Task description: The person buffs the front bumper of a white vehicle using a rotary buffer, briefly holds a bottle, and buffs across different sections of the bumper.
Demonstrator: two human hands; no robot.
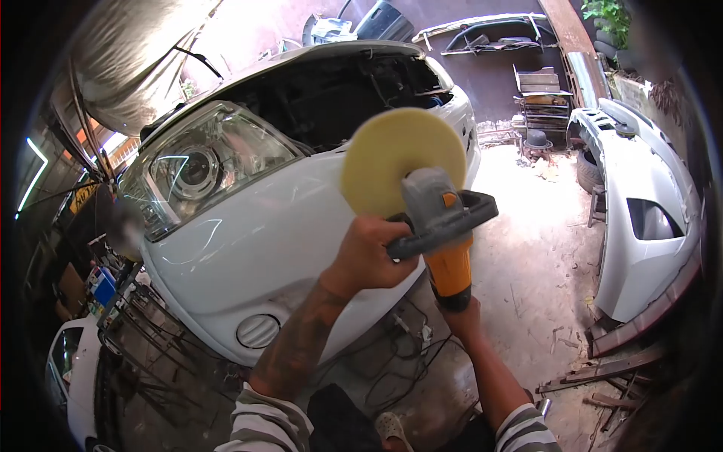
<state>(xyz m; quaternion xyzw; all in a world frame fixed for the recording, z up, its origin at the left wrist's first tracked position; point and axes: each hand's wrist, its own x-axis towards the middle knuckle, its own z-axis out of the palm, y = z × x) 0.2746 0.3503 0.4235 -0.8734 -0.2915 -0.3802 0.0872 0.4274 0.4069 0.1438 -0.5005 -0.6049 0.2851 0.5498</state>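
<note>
A yellow and grey power polisher [449,267] with a round yellow foam pad [392,154] is between my hands. My left hand [369,252] is closed around the black loop handle at its head. Lower down, my right hand [461,316] wraps the rear of the body, its fingers mostly hidden behind the tool. Part of a white car's front bumper [248,241] lies behind the pad; I cannot tell whether the pad touches it. A clear headlight [199,169] sits at the car's left corner, and a round slatted cover [258,331] is set low in the bumper.
Cables [407,369] trail over the floor by my feet. Another white bumper [640,218] stands at the right, near wooden planks [610,373]. A small rack [544,113] is against the back wall. Part of another white car [79,377] shows at lower left.
</note>
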